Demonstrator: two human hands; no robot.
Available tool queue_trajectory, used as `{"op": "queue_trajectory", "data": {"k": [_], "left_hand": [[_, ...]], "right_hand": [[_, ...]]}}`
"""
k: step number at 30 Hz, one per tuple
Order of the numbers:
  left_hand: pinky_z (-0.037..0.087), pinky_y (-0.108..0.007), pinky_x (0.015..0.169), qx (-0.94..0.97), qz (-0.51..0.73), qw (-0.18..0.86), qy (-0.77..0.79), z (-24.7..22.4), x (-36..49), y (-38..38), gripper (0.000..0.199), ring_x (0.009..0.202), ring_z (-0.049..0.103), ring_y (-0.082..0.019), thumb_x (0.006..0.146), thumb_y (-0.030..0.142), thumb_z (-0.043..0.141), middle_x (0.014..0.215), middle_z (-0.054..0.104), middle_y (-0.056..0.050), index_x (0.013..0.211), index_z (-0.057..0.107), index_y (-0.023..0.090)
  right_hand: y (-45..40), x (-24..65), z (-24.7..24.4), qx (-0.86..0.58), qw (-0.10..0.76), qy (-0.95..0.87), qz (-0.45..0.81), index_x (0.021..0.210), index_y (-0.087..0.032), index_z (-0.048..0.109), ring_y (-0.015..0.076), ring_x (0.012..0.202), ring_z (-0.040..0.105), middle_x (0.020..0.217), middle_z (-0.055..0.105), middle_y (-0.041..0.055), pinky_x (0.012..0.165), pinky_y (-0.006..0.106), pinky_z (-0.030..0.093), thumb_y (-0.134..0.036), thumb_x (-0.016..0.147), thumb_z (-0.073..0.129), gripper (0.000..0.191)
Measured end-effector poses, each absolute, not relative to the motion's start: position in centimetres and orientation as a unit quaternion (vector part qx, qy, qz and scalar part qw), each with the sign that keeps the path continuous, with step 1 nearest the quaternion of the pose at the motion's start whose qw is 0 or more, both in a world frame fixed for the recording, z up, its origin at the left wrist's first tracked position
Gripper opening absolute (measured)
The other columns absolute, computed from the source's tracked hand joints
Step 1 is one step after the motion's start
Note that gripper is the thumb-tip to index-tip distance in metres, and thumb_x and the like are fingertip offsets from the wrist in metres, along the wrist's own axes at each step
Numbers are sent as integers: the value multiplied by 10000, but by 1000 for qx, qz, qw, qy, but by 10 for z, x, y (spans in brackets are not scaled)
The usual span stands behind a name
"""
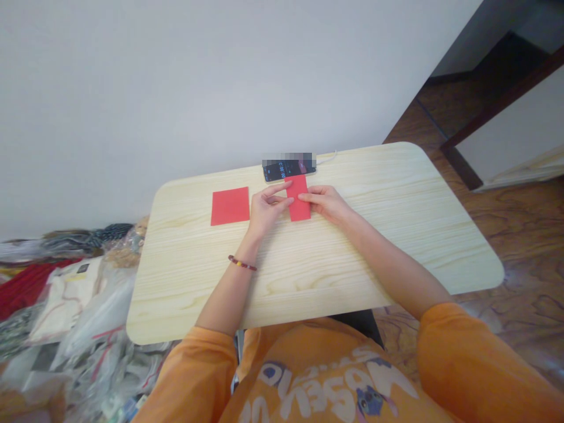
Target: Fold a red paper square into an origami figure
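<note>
A narrow red paper rectangle (299, 205) is held between both hands over the middle of the wooden table (352, 276). My left hand (267, 207) pinches its left edge, with fingertips and thumb on the paper. From the right side, my right hand (326, 202) grips the opposite edge, its thumb lying on top. Left of my left hand, a flat red paper square (230, 206) rests on the table. Just beyond the held paper lies a phone (275, 171) with its screen lit.
A white cable (326, 158) runs from the phone along the table's back edge, beside the wall. Bags and folded clothes (66, 299) are piled left of the table. A wooden floor (524, 229) shows on the right.
</note>
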State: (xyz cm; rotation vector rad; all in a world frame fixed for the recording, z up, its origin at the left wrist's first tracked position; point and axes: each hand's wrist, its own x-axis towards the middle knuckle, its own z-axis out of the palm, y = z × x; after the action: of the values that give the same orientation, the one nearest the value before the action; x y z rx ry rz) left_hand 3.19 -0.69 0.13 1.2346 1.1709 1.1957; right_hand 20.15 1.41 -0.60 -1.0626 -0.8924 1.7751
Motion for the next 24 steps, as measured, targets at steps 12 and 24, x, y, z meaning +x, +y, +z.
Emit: {"op": "queue_trajectory", "data": {"k": [12,24], "left_hand": [[569,-298,700,505,494,499,502,-1,27,-4,538,737,709,-206,615,286,815,749,746,-61,1123,690,159],[578,-331,768,492,530,478,498,-5,28,-3,541,804,715,-215,670,312,790,813,753,-63,1179,660,182]], "right_hand": [[16,202,-5,-431,431,-360,706,615,-156,686,164,652,658,663,711,45,685,311,551,-380,453,896,348],[12,200,-2,-449,401,-508,616,587,-159,684,115,527,553,574,668,22,524,243,443,-606,531,790,463]]}}
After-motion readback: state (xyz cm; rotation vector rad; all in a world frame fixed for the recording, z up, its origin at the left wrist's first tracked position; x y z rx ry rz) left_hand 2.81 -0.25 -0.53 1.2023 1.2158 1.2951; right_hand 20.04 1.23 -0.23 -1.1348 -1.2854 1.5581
